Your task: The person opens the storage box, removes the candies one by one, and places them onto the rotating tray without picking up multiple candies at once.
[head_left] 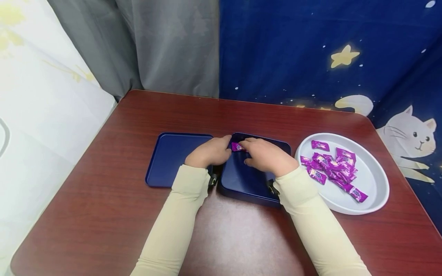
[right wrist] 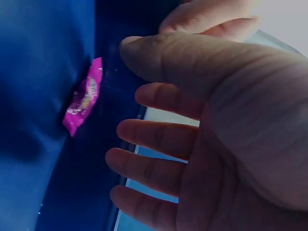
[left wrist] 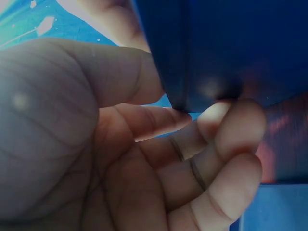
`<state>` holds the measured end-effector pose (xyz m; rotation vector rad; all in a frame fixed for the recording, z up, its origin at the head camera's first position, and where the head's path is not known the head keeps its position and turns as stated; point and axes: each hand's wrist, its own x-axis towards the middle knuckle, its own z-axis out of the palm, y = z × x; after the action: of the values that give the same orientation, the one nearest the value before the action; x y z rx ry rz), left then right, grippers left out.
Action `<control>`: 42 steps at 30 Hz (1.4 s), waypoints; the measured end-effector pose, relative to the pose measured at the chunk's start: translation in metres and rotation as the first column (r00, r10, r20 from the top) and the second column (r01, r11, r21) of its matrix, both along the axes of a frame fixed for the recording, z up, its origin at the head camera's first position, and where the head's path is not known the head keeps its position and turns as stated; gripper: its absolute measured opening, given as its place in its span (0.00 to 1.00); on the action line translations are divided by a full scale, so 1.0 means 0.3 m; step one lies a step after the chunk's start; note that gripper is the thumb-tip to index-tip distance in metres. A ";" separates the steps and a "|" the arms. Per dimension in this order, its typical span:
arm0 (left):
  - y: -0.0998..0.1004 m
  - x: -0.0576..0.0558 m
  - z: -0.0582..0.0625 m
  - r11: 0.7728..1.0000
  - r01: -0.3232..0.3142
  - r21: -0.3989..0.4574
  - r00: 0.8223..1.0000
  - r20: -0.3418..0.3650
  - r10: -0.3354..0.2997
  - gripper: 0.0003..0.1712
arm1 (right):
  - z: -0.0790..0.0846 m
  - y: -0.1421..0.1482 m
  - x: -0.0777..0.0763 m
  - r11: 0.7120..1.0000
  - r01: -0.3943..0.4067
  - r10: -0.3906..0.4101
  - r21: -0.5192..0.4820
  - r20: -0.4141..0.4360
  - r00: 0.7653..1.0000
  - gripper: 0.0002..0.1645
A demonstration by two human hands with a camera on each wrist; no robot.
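A dark blue rectangular box [head_left: 246,174] lies open side up at the middle of the table. My left hand [head_left: 211,150] is at its far left corner; in the left wrist view the curled fingers [left wrist: 240,130] touch the outer wall, and the thumb tip goes behind the edge. Inside the box by the far wall lies a purple wrapped candy [head_left: 237,147]. Over it reaches my right hand [head_left: 266,155], which partly hides it in the head view. The right wrist view shows the candy [right wrist: 84,98] apart from the extended fingers [right wrist: 159,137], which hold nothing.
Left of the box lies a flat blue lid [head_left: 165,163], partly under the left hand. A round white tray [head_left: 374,182] at the right bears several more purple candies [head_left: 333,166]. The brown table [head_left: 103,199] ends at curtains at the back.
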<state>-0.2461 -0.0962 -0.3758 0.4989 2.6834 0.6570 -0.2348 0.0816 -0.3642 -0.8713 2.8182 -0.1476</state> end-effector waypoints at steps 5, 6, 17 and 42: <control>-0.001 0.000 0.001 1.000 0.005 0.002 1.000 0.002 -0.005 0.34 | -0.027 -0.011 -0.029 1.000 -0.029 0.029 0.005 -0.007 1.000 0.36; -0.001 0.000 0.000 1.000 0.006 0.004 1.000 0.002 -0.006 0.34 | -0.031 -0.012 -0.034 0.999 -0.032 0.032 0.004 -0.006 0.999 0.36; -0.003 -0.002 -0.003 1.000 0.004 0.004 1.000 0.020 -0.005 0.34 | -0.063 -0.022 -0.060 0.996 -0.086 0.086 -0.008 -0.011 0.996 0.29; -0.003 0.002 -0.006 0.999 0.027 0.037 0.999 -0.018 -0.026 0.35 | -0.095 -0.020 -0.067 0.997 -0.073 0.073 -0.006 0.074 0.995 0.10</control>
<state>-0.2455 -0.0970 -0.3777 0.5512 2.6806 0.6991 -0.2549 0.0757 -0.3927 -0.9478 2.7140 -0.1713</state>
